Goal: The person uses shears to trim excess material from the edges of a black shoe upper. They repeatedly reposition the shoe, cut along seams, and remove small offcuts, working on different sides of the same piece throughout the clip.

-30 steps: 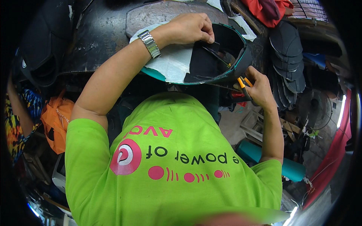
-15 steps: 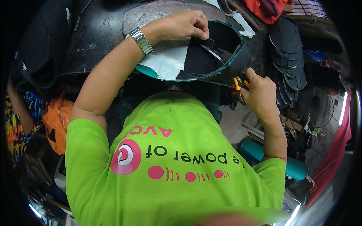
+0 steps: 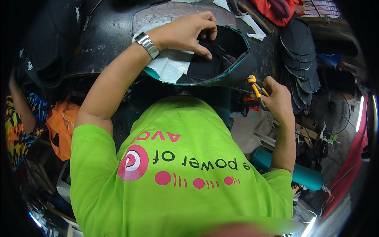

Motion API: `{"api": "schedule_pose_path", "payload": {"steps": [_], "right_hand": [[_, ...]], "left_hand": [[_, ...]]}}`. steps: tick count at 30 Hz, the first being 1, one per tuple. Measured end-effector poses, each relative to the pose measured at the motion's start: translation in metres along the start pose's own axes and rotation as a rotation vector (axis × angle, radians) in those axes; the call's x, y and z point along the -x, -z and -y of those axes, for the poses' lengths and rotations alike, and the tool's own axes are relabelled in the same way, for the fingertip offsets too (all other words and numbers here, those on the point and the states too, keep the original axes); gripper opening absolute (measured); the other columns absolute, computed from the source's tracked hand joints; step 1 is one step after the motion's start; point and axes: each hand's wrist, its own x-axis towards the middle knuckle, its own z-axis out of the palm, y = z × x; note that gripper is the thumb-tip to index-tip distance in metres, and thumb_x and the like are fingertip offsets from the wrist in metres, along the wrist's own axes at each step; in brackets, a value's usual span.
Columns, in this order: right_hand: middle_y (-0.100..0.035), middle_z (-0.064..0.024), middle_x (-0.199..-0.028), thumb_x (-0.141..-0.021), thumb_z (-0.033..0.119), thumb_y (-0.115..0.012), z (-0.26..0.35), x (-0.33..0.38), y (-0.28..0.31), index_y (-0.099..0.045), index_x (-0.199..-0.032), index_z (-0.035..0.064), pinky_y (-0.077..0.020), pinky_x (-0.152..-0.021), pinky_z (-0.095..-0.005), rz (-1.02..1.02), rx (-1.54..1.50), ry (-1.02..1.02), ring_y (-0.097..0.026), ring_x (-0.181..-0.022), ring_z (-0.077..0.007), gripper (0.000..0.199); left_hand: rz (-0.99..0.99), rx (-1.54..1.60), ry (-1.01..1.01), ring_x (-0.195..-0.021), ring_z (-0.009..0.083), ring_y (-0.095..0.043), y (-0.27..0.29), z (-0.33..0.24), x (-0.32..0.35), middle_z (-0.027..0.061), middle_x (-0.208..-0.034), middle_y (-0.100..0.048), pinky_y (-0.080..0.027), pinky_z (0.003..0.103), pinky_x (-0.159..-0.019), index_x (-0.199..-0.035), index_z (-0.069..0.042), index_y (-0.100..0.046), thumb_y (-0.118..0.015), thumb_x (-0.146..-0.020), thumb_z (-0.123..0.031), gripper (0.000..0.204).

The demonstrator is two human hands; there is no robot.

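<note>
A black, rounded shell piece with teal edging lies at the near edge of the dark table. A torn white sheet covers its left part. My left hand, with a metal-band watch on the wrist, hovers over the shell's opening. Its thumb and index finger are apart, and nothing shows between them. Just right of the shell, my right hand grips orange-and-black pliers. Their head points up and left, apart from the shell. A thin line, perhaps thread or wire, shows inside the shell's dark hollow.
Black moulded pieces hang stacked at the right, near a fan. A red bag lies at the table's far right. A teal roll is below. At left are an orange bag and another person's arm.
My left thumb has parted from the fingers, opening the pinch. The pliers have turned upward, showing more of their head. The bright blade-like strip inside the shell has become hard to see.
</note>
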Motion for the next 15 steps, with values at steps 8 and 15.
{"api": "schedule_pose_path", "payload": {"steps": [8, 15], "right_hand": [[-0.058, -0.0137, -0.065, -0.068, 0.024, -0.083, -0.039, 0.002, 0.013, -0.06, -0.083, 0.002, -0.0417, -0.057, -0.0379, 0.011, 0.038, -0.209, -0.054, -0.057, -0.0294, 0.036], [-0.042, 0.0042, -0.065, -0.073, 0.018, -0.087, -0.033, -0.016, 0.006, -0.052, -0.079, 0.0032, -0.0308, -0.053, -0.0244, -0.154, -0.503, -0.084, -0.037, -0.062, -0.0061, 0.038]], "left_hand": [[-0.131, -0.225, -0.094, -0.077, 0.0209, -0.058, -0.015, -0.002, 0.0, 0.0068, -0.1, -0.054, -0.052, 0.032, -0.07, -0.095, -0.004, -0.059, -0.085, -0.075, -0.021, 0.037], [-0.068, -0.126, -0.103, -0.087, 0.0226, -0.062, -0.004, -0.008, 0.003, 0.0076, -0.1, -0.057, -0.052, 0.036, -0.075, -0.102, -0.005, -0.062, -0.078, -0.079, -0.011, 0.029]]}}
